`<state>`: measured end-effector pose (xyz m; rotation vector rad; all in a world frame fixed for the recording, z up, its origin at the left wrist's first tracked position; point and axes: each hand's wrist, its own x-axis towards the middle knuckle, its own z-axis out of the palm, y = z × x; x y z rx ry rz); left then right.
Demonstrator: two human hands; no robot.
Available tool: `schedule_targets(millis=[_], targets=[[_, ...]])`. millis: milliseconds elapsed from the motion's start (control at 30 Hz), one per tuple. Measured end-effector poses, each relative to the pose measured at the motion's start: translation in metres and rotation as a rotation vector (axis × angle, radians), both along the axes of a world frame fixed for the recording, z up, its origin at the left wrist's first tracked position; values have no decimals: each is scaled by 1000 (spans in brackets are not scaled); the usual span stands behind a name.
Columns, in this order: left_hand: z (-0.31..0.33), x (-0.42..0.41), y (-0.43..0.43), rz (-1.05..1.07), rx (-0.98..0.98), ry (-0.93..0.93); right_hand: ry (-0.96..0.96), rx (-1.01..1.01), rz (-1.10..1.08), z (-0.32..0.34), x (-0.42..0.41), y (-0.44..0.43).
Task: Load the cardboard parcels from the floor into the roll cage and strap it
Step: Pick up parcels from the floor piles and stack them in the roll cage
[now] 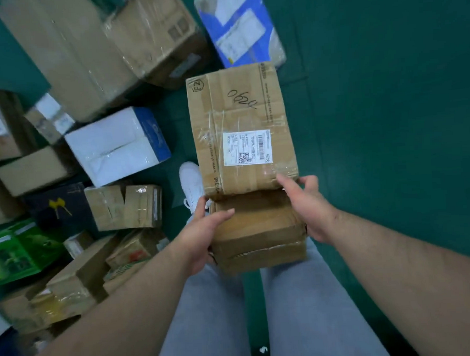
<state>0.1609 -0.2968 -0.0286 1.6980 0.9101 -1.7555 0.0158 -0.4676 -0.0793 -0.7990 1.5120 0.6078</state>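
Observation:
I hold two stacked cardboard parcels in front of my legs, above the green floor. The long upper parcel carries a white shipping label and the handwritten number 0624. Under its near end sits a smaller brown parcel. My left hand grips the small parcel's left side, thumb on top. On the right side, my right hand grips the stack with its fingers reaching up to the near edge of the upper parcel. No roll cage is in view.
Many parcels lie on the green floor to my left: a white and blue box, a green box, several brown cartons, a blue and white parcel ahead. My white shoe stands beside the stack.

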Motion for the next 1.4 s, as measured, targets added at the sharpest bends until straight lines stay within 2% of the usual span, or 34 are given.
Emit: schedule_targets(millis=[167, 367, 467, 633, 800, 1033, 1233, 1400], targets=[[96, 12, -60, -184, -124, -94, -59, -119, -129, 93, -13, -44], [205, 29, -141, -344, -373, -215, -147, -285, -489, 218, -29, -86], [253, 25, -181, -506, -521, -247, -193, -380, -672, 272, -57, -94], [323, -23, -234, -744, -739, -273, -297, -597, -968, 350, -125, -75], [379, -127, -248, -1011, -903, -159, -169, -874, -1136, 393, -232, -12], [438, -307, -207, -1442, -1097, -28, -1, -1057, -1526, 456, -360, 115], [443, -476, -136, -1828, -1205, 32, 130, -1111, -1804, 451, -477, 239], [425, -626, -51, -2043, -1235, 122, 266, -1091, -1969, 442, -584, 346]])
